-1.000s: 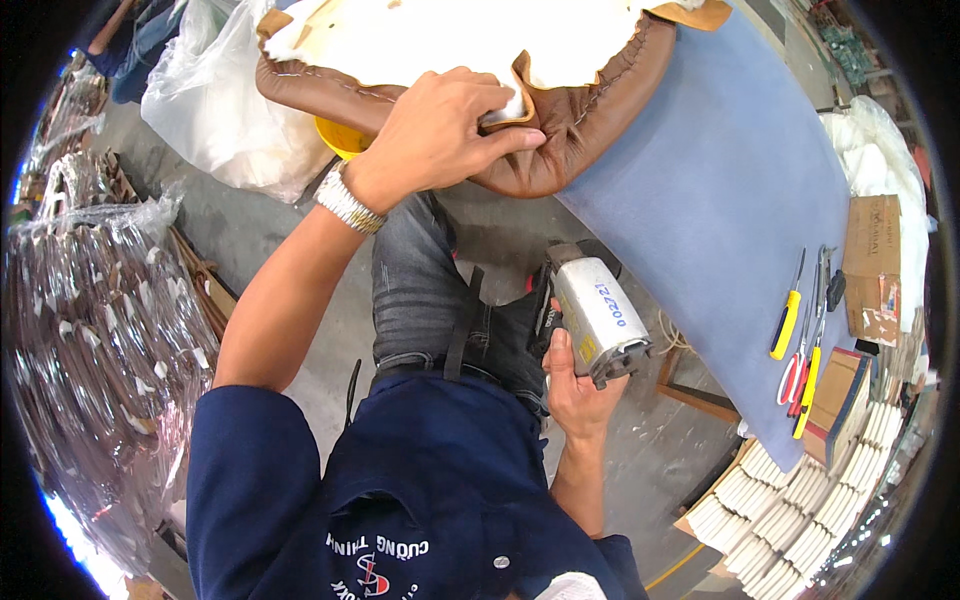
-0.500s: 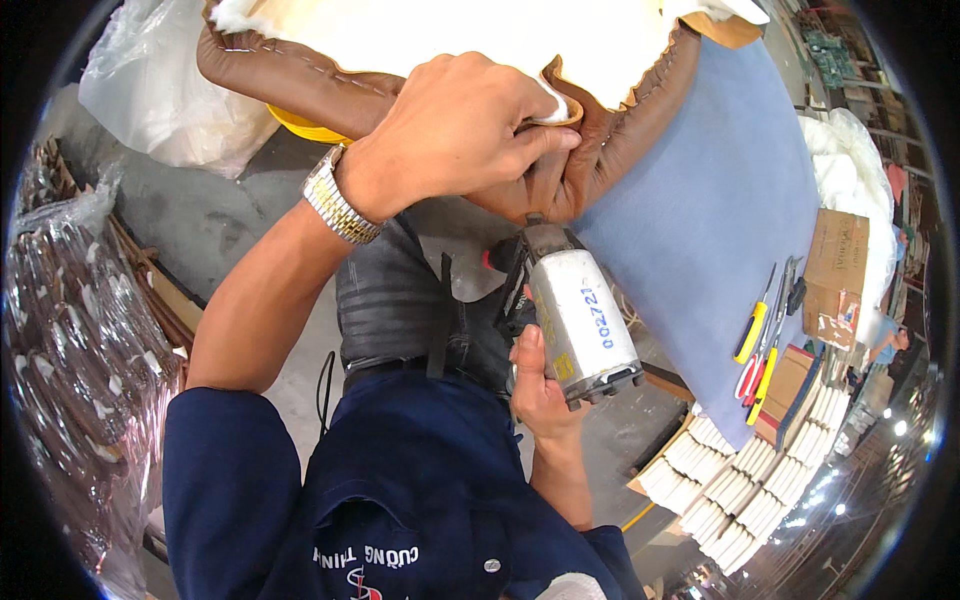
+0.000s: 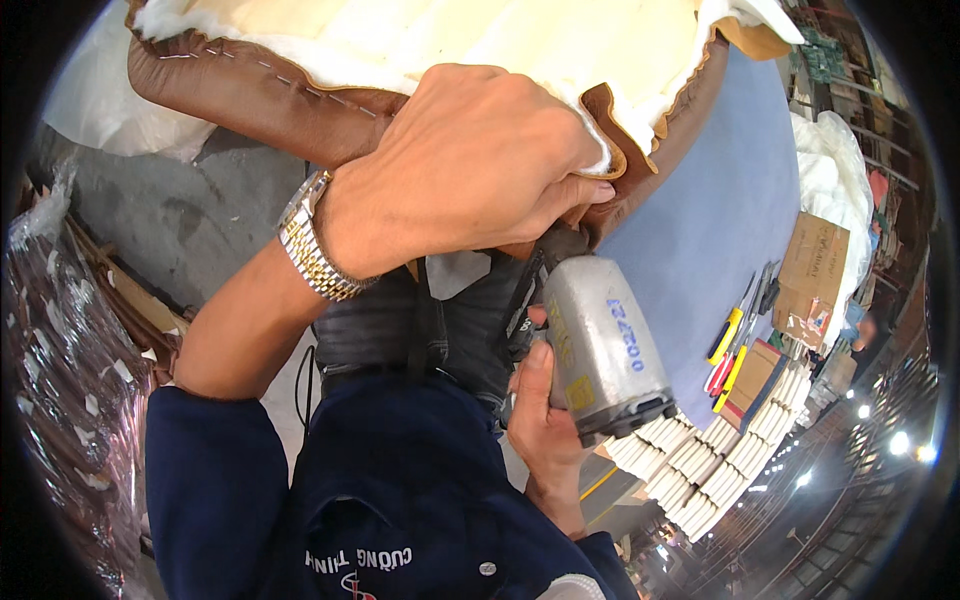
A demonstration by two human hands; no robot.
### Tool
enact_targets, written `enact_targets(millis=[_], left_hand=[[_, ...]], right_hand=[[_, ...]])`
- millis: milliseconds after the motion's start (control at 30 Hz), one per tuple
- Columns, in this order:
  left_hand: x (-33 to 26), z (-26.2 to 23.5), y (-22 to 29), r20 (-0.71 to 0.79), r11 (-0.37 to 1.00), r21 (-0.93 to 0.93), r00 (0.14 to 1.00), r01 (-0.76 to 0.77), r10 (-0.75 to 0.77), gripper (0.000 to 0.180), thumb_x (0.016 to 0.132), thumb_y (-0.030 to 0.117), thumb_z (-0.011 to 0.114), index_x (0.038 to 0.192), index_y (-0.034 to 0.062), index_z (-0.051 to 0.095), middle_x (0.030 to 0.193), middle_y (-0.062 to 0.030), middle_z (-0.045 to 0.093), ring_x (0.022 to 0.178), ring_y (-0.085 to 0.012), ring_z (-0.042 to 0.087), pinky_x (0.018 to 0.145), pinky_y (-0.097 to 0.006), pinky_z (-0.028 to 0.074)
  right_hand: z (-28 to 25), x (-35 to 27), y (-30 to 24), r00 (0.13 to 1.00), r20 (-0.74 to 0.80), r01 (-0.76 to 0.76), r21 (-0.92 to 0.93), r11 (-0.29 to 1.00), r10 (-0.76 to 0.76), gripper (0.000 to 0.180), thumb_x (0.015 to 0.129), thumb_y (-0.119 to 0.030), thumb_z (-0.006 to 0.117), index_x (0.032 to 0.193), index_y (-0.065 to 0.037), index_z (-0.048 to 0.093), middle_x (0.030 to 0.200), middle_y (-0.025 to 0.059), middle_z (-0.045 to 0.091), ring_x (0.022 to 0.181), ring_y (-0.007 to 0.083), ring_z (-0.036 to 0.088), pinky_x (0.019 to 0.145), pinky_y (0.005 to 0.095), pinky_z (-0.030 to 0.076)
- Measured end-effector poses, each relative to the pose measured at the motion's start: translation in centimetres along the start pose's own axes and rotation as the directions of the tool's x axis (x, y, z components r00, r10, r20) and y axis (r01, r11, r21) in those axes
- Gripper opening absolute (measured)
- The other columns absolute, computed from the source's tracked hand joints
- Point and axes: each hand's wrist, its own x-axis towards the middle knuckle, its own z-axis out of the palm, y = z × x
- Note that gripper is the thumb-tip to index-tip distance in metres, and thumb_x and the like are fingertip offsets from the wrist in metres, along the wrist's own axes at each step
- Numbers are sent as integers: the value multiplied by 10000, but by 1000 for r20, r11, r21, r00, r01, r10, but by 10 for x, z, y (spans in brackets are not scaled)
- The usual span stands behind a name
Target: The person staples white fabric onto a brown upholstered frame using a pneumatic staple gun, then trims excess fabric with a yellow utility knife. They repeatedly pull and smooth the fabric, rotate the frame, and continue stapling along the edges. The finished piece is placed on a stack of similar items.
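Observation:
My left hand (image 3: 480, 160), with a metal watch (image 3: 312, 245) on its wrist, is closed on a folded edge of brown leather (image 3: 270, 100). White padding shows inside the fold, and a row of staples runs along the leather's left stretch. The leather borders a cream-coloured panel (image 3: 440, 30). My right hand (image 3: 540, 410) is wrapped round a grey pneumatic staple gun (image 3: 608, 340). The gun's nose sits at the leather just below my left thumb; whether it touches cannot be made out. Part of its handle is hidden behind its body.
A blue-grey padded surface (image 3: 700, 200) lies under the panel's right side. Yellow- and red-handled hand tools (image 3: 728, 345) lie at its right edge, near a cardboard box (image 3: 810, 265). Stacked white strips (image 3: 700, 460) stand below. Plastic-wrapped brown pieces (image 3: 80, 400) fill the left.
The staple gun has come up closer to the leather, beside my left thumb. My left hand still pinches the fold, now farther right in view. The panel appears larger and shifted.

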Motion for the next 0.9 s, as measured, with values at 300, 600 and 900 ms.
enact_targets(millis=[300,600,900], left_hand=[[-1,-14,-4,44,994,94,998,51,-55,407,923,402,712,709,65,633,664,-135,595,652,-365,606,573,-424,453],[-88,-61,-29,-499,852,450,866,267,-8,259,965,353,648,968,127,774,1029,-37,747,1002,-238,647,971,-386,400],[-25,-53,-72,-391,858,473,920,199,2,314,983,401,604,1136,182,769,1249,-33,697,1206,-259,571,1073,-428,325]], right_hand=[[-35,48,-4,994,61,-106,408,907,89,329,967,-25,657,1284,21,583,954,60,725,619,74,577,551,233,475],[-188,113,171,922,-226,74,-694,716,-314,564,932,-210,724,1391,39,514,1320,295,580,1212,463,563,1045,460,441],[-226,127,244,912,-335,13,-555,832,-238,379,972,-238,673,1280,-19,650,1245,183,669,1110,326,644,955,421,488]])
